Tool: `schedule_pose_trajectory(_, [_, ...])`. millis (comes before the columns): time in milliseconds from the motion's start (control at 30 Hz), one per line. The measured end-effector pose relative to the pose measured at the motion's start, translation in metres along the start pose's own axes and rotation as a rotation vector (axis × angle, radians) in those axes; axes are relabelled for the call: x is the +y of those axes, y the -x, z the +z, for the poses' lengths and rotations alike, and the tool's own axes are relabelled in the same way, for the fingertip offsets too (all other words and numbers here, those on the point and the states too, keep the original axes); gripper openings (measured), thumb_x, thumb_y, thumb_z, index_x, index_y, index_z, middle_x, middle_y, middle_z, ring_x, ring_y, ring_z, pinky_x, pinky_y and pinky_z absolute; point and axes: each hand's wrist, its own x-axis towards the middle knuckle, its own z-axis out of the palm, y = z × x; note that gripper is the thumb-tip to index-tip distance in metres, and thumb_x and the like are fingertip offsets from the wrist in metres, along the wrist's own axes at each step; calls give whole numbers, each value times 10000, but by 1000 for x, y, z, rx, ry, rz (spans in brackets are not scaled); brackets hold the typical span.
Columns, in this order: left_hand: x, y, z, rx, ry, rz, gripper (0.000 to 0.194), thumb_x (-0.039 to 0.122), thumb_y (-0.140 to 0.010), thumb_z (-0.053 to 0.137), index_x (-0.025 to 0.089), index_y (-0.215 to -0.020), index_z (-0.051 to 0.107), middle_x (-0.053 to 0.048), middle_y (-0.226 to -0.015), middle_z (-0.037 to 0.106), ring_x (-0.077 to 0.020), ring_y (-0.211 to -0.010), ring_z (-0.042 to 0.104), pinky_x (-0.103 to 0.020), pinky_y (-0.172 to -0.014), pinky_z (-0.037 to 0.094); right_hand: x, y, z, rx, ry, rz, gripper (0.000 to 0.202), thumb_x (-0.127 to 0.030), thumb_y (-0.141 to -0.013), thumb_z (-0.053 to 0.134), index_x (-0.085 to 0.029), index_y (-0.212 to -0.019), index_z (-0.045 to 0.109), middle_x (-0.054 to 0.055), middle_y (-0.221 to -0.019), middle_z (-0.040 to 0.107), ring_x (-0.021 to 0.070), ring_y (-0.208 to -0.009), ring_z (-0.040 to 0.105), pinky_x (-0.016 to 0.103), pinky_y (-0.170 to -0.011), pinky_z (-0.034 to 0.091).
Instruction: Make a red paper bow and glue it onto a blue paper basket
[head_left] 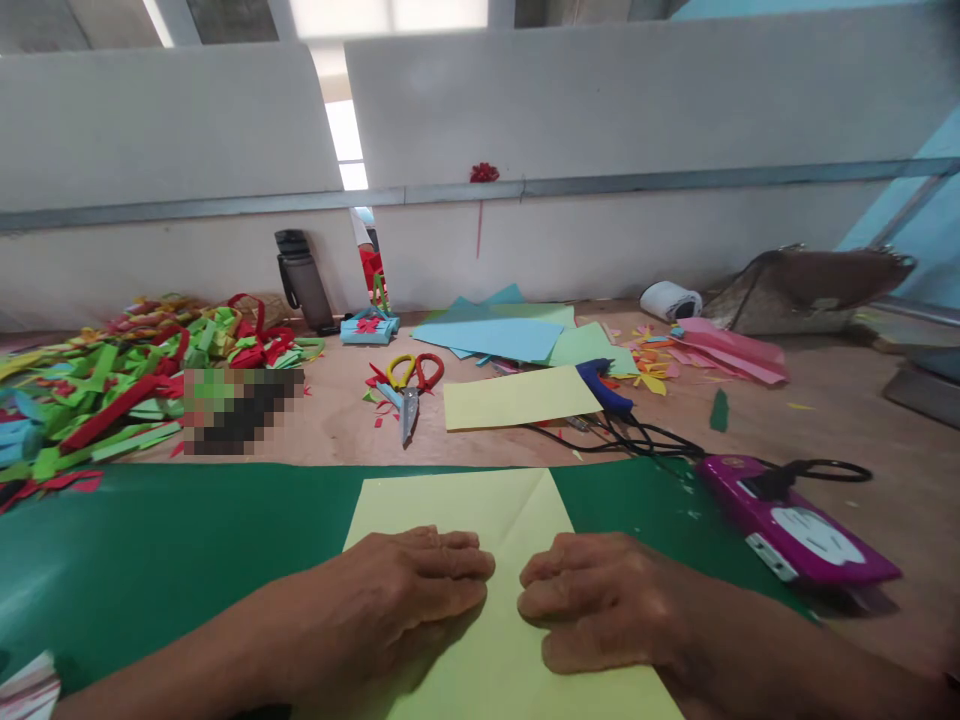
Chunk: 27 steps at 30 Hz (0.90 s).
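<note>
A pale yellow sheet of paper point(495, 660) lies on a green mat in front of me, with a faint diagonal crease near its top right corner. My left hand point(420, 585) rests flat on the sheet's left side, fingers stretched toward the middle. Facing it from the right, my right hand point(600, 600) lies on the same sheet with its fingers extended. A narrow gap of paper separates the fingertips. Beyond the mat are scissors point(409, 395) with yellow and red handles, and a second yellow paper piece point(517, 397) partly over a blue-handled tool point(606, 388).
The green mat point(187, 530) spans the near table. Colourful paper strips point(127, 390) heap at left, near a dark bottle point(304, 280). Blue and green sheets point(495, 330) lie behind. At right are a magenta power strip point(799, 525) with black cables, pink paper point(731, 350) and a handbag point(802, 290).
</note>
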Motion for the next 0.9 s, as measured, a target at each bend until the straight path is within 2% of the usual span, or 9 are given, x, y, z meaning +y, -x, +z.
schedule_pose_trajectory(100, [-5,7,-6,22,185,-128,323,260,-909,459,248,-1184,629,-47,-1207,621,-262,-1152,535,-337,-1006,357,0,2,0,67,-243,149,347,-320,-943,355,-228,-726,610,18,-698,617,161,-692,589,262,-660,461])
schedule_pose_trajectory(200, [-14,14,-17,173,605,-382,343,368,-893,491,280,-1198,622,32,-1219,621,-268,-1173,525,-335,-975,387,3,1,0,193,-591,468,324,-417,-920,410,-228,-891,672,22,-771,663,196,-723,620,291,-665,501])
schedule_pose_trajectory(300, [-22,18,-30,370,1091,-537,467,576,-836,488,202,-1004,711,6,-936,724,-267,-1003,625,-340,-861,469,9,-2,0,297,-863,707,391,-493,-849,509,-217,-1085,653,44,-906,692,264,-870,636,355,-743,526])
schedule_pose_trajectory(367, [-25,19,-36,479,1204,-514,613,708,-760,479,146,-703,716,-39,-667,705,-238,-739,668,-312,-730,513,13,-4,1,300,-974,736,430,-501,-818,548,-212,-1121,646,53,-940,700,285,-896,640,379,-761,527])
schedule_pose_trajectory(467, [-27,21,-36,570,1132,-482,612,743,-685,552,166,-488,598,-26,-485,616,-174,-502,598,-264,-563,502,19,-7,3,287,-1062,736,427,-478,-807,576,-214,-1137,642,52,-959,709,278,-872,658,357,-725,531])
schedule_pose_trajectory(567, [-25,22,-30,542,971,-596,354,502,-662,749,161,-715,669,-29,-684,701,-201,-645,655,-266,-628,516,23,-10,3,252,-1068,747,409,-491,-795,588,-185,-1051,681,57,-893,724,260,-805,674,322,-666,527])
schedule_pose_trajectory(700, [-24,17,-21,489,869,-686,286,355,-683,755,134,-853,693,-75,-789,729,-236,-727,677,-261,-618,519,26,-15,2,274,-1068,740,458,-508,-768,608,-179,-1084,654,66,-874,726,250,-758,679,328,-636,531])
schedule_pose_trajectory(800, [-26,13,-19,487,836,-729,186,298,-697,723,140,-792,703,-69,-762,733,-220,-673,675,-237,-564,506,33,-16,5,389,-925,777,501,-483,-815,559,-181,-1215,555,77,-934,709,235,-774,675,327,-635,532])
schedule_pose_trajectory(900, [-27,9,-17,499,771,-748,104,234,-675,698,141,-722,701,-54,-711,728,-202,-611,661,-220,-519,483,43,-15,11,511,-630,832,569,-436,-821,552,-141,-1300,464,90,-924,685,216,-739,659,317,-611,521])
